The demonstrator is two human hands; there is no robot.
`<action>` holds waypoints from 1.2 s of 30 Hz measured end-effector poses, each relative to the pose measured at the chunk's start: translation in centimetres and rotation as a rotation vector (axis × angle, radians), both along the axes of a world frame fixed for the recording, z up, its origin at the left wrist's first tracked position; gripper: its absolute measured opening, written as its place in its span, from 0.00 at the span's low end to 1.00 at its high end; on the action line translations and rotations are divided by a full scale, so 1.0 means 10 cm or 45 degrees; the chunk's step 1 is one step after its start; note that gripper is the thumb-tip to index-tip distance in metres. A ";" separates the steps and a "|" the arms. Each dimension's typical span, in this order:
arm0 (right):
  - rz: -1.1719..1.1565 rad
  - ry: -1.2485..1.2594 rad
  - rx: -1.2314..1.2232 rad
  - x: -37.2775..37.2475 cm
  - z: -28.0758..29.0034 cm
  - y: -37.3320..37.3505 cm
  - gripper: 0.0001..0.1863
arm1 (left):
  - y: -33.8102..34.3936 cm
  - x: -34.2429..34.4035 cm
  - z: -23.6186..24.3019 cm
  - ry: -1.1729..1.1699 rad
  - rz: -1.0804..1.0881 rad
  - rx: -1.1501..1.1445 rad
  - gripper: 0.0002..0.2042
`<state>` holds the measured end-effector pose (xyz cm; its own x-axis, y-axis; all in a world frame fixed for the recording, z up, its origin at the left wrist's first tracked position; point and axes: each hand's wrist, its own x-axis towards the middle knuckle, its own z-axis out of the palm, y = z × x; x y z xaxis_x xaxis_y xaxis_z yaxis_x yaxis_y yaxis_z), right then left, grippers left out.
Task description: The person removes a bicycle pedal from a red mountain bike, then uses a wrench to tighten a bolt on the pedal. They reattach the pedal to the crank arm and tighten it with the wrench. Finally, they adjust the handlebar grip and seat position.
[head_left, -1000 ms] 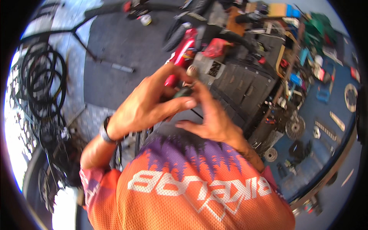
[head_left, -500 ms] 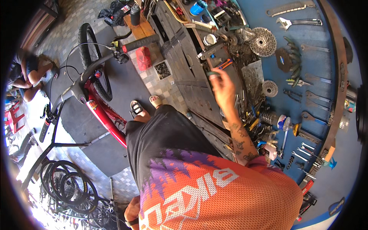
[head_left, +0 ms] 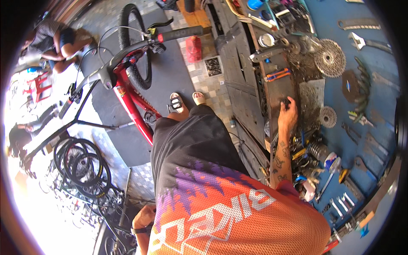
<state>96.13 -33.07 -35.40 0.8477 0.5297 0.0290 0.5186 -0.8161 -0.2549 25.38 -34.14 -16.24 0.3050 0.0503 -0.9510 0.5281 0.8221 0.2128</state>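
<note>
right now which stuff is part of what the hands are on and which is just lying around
In hand:
right hand
small dark part under its fingers
workbench

Lying about:
red bicycle
cassette sprockets
wrench
loose tyres
left hand, low at the person's side

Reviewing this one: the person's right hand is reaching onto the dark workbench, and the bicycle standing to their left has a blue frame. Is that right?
Not quite. The head view shows the right hand on the dark workbench, touching a small dark object too small to identify, but the bicycle frame to the person's left is red, not blue.
</note>
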 end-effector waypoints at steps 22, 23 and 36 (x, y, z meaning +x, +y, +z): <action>0.864 1.401 1.262 -1.51 0.44 3.69 0.18 | -0.55 0.82 0.36 1.102 0.143 0.956 0.21; 0.852 1.387 1.201 -1.51 0.41 3.75 0.18 | -0.57 0.84 0.35 1.092 0.067 1.059 0.19; 1.031 1.383 1.144 -1.58 0.44 3.71 0.19 | -0.72 0.74 0.15 1.077 -0.257 1.382 0.24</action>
